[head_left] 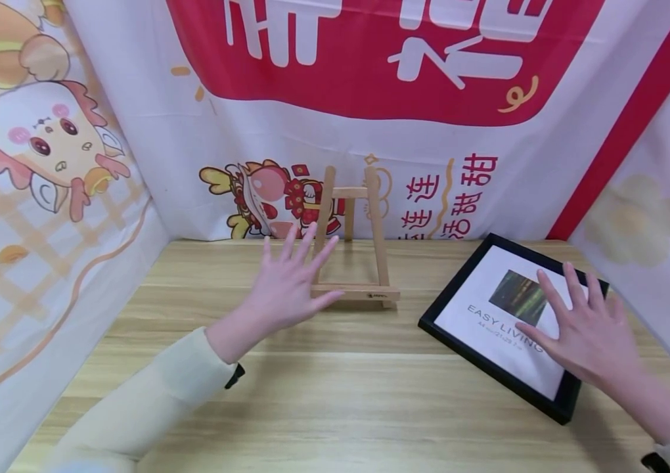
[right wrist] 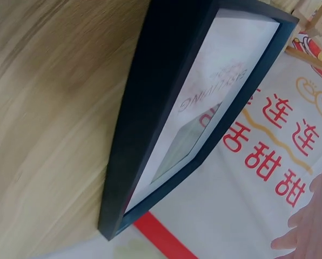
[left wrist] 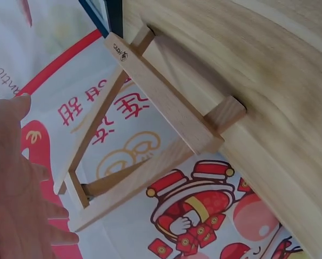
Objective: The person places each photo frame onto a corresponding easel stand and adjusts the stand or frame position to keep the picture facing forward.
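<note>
A small wooden easel [head_left: 354, 290] stands upright at the back of the table, its ledge facing the front. My left hand [head_left: 288, 286] is spread in front of its left leg, fingers apart and holding nothing; the left wrist view shows the hand beside the easel [left wrist: 161, 102]. On the right, a black picture frame [head_left: 494, 363] lies face up and askew, with a white "EASY LIVING" insert and a small dark picture. Over its right side hovers my right hand [head_left: 592, 332], fingers spread, hiding part of it. The frame's thick black edge [right wrist: 134, 118] fills the right wrist view's middle.
The wood-grain table [head_left: 335, 394] is enclosed by printed cloth at the back [head_left: 288, 131], left [head_left: 104, 263] and right [head_left: 636, 217]. The easel's rear leg reaches close to the back cloth. The picture frame's far right corner lies near the right cloth.
</note>
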